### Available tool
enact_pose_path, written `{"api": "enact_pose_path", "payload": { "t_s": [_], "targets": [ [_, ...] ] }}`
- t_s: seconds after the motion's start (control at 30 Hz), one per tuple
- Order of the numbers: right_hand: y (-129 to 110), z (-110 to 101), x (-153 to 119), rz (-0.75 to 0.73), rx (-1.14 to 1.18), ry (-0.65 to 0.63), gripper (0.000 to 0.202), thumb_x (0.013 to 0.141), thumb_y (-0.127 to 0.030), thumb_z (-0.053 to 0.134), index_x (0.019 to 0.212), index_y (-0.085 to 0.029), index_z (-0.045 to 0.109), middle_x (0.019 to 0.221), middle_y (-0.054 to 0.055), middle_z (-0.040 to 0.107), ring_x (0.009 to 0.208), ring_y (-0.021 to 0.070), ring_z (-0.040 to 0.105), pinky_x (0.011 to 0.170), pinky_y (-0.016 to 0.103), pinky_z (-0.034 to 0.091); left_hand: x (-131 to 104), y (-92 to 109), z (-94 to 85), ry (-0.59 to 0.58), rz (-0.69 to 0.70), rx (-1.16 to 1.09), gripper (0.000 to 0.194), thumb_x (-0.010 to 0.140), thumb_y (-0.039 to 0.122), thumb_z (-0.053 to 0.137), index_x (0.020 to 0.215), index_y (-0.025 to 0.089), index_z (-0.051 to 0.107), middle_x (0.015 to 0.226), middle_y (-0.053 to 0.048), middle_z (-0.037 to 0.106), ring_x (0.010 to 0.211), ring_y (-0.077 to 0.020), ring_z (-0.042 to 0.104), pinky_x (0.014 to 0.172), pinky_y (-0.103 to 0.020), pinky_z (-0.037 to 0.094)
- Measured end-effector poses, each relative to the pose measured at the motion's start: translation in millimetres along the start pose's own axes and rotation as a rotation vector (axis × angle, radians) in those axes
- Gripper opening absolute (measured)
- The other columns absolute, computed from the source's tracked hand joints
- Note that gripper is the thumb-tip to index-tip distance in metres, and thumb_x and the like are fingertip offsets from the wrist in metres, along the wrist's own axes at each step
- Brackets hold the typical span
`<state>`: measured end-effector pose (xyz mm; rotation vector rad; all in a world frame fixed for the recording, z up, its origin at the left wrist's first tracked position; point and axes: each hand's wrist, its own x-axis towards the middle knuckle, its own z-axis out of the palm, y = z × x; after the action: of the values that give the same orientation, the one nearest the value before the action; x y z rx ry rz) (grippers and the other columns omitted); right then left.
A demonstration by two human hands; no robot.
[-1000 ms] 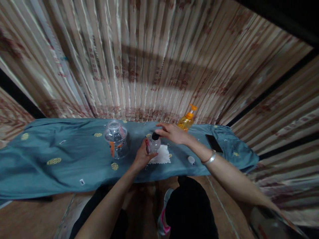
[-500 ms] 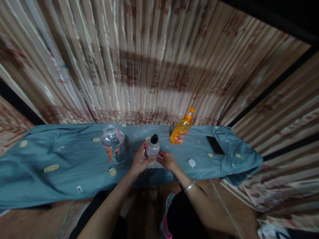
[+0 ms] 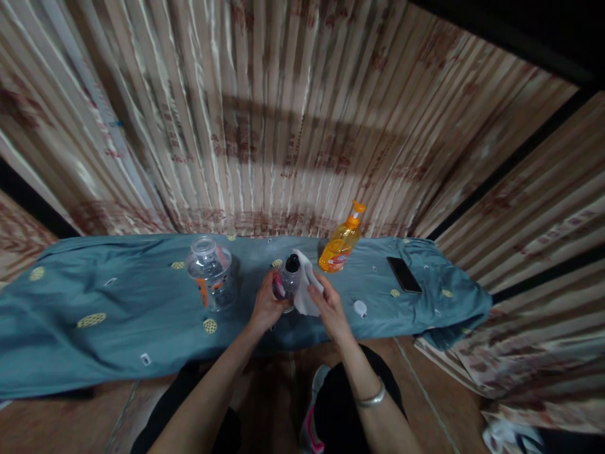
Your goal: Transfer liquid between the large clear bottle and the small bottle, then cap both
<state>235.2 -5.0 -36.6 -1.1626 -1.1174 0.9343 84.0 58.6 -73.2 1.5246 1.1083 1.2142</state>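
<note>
My left hand [image 3: 268,302] is wrapped around the left side of a small clear bottle [image 3: 287,280] with a black cap and a pinkish label. The bottle stands upright near the middle of the cloth-covered surface. In my right hand [image 3: 331,302] is a white tissue [image 3: 306,293], pressed against the bottle's right side. It hides part of the bottle. A silver bracelet [image 3: 372,395] circles my right wrist.
A large clear jar [image 3: 210,277] without a lid stands to the left. An orange pump bottle [image 3: 341,246] is behind right. A round white cap [image 3: 360,308] and a black phone [image 3: 404,275] lie further right on the teal cloth [image 3: 127,302]. Curtains hang behind.
My right hand has come up from low beside the bottle, raising the white tissue against its right side. My left hand keeps its hold on the bottle.
</note>
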Motion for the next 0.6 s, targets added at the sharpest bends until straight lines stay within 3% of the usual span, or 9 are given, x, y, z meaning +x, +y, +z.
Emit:
{"api": "enact_pose_path", "payload": {
  "t_s": [0.07,0.17,0.27,0.33,0.43,0.53,0.6],
  "targets": [
    [-7,17,1,-0.145,-0.139,-0.032,0.055,0.091,-0.052,0.059,0.138,-0.024,0.057,0.146,0.007,0.057,0.138,0.0259,0.050,0.115,0.041,0.040,-1,0,-0.7,-0.011,-0.003,0.000,0.066,0.060,0.023,0.081,0.121,0.021,0.056,0.114,-0.008,0.067,0.106,-0.0285,0.065,0.091,-0.044,0.052],
    [-14,32,13,-0.273,-0.323,-0.081,0.058,0.095,-0.047,0.055,0.147,-0.023,0.047,0.154,0.009,0.049,0.144,0.0252,0.042,0.121,0.043,0.031,-2,-3,-2.4,-0.029,-0.007,0.002,0.070,0.059,0.024,0.081,0.123,0.020,0.054,0.117,-0.010,0.066,0.108,-0.0291,0.064,0.091,-0.044,0.052],
    [-26,35,40,-0.307,-0.410,-0.156,0.057,0.091,-0.049,0.061,0.141,-0.023,0.054,0.139,0.009,0.062,0.127,0.0259,0.058,0.108,0.041,0.045,-3,-9,-2.8,-0.051,-0.015,0.005,0.072,0.057,0.026,0.083,0.123,0.021,0.055,0.117,-0.009,0.067,0.108,-0.0290,0.064,0.090,-0.044,0.052],
    [-34,35,60,-0.291,-0.440,-0.276,0.057,0.082,-0.056,0.070,0.128,-0.023,0.064,0.116,0.005,0.073,0.106,0.0249,0.067,0.094,0.038,0.053,-3,-13,-2.5,-0.064,-0.024,0.008,0.074,0.055,0.027,0.085,0.123,0.021,0.055,0.117,-0.008,0.067,0.106,-0.0287,0.065,0.090,-0.044,0.053],
    [-42,35,80,-0.244,-0.343,-0.439,0.049,0.085,-0.064,0.061,0.102,-0.020,0.074,0.090,0.002,0.074,0.085,0.0208,0.068,0.081,0.032,0.055,-2,-14,-2.2,-0.073,-0.034,0.020,0.073,0.055,0.027,0.087,0.121,0.021,0.057,0.114,-0.008,0.069,0.102,-0.0281,0.067,0.091,-0.045,0.052],
    [-36,39,73,-0.246,-0.255,-0.266,0.061,0.097,-0.066,0.035,0.093,-0.020,0.075,0.086,0.003,0.074,0.085,0.0205,0.068,0.081,0.032,0.055,-1,-9,-2.0,-0.057,-0.023,0.048,0.071,0.053,0.027,0.088,0.117,0.021,0.059,0.112,-0.007,0.069,0.103,-0.0289,0.065,0.094,-0.047,0.050],
    [-26,43,54,-0.273,-0.240,-0.105,0.062,0.100,-0.063,0.027,0.108,-0.021,0.072,0.101,0.005,0.075,0.099,0.0220,0.069,0.091,0.034,0.054,0,-7,-1.2,-0.034,-0.007,0.065,0.074,0.049,0.025,0.089,0.117,0.020,0.059,0.114,-0.009,0.067,0.108,-0.0307,0.062,0.097,-0.048,0.048]
  ]
}}
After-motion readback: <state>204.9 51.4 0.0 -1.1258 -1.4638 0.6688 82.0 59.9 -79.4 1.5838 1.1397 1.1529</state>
